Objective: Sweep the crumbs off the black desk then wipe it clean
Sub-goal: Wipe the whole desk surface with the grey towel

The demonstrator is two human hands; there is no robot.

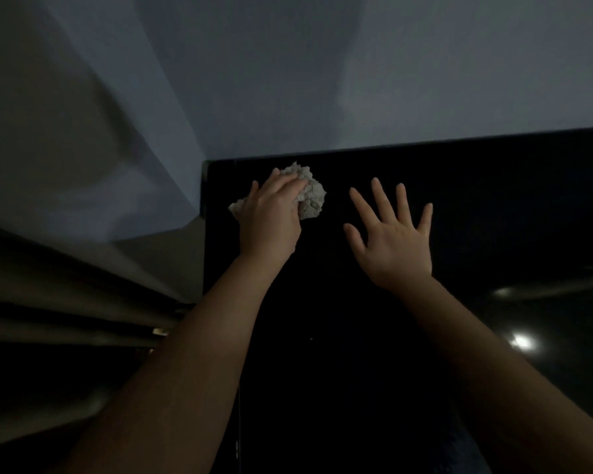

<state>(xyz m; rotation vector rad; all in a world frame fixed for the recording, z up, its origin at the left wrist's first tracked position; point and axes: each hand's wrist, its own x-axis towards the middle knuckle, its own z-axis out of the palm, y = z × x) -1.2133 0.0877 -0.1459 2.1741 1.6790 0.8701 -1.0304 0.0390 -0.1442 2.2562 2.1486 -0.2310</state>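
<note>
I am pressing my left hand (269, 217), fingers curled, down on one crumpled pale cloth (308, 195) bunched under it, near the tabletop's (493, 206) far left corner, probably to wipe there. My right hand (394, 241) is hovering or resting beside it, spread and empty, likely bracing. One speck (311, 338) is showing nearer me.

Pale grey-blue wall (288, 70) across the upper frame, dimly lit. Beige curtain (48, 138) hung at upper left, folds falling toward lower left. Dark ledges (65, 302) ran across the left middle. All blurred in low light.
</note>
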